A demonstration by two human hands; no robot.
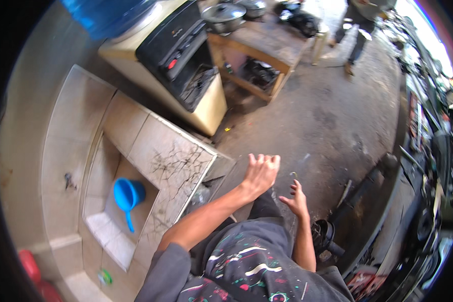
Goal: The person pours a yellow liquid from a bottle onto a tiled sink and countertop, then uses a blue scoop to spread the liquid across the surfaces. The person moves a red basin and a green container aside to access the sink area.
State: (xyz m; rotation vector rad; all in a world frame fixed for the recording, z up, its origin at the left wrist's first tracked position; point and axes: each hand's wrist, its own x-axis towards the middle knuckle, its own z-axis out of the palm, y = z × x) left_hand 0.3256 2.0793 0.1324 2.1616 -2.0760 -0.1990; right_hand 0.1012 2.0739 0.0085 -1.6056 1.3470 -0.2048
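My left hand (261, 173) is raised in front of my body, back of the hand up, with its fingers curled in. Whether anything lies inside them is hidden. Just to its right, my right hand (296, 200) holds its thumb and fingers apart, with nothing plainly between them. A small pale curved thing (293, 174) shows by its fingertips; I cannot tell if it touches them. Nearest my left forearm is a tiled counter (173, 146) with cracked tiles. Sunk in it is a basin (105, 226) with a blue dipper (126, 193) inside.
A tap (69, 181) juts from the wall. Beyond the counter stands a water dispenser (206, 108) with a blue bottle (105, 17). A wooden table (272, 43) bears metal pots (222, 16). Another person (360, 38) stands far right. Metal parts and tools (423, 151) line the right side.
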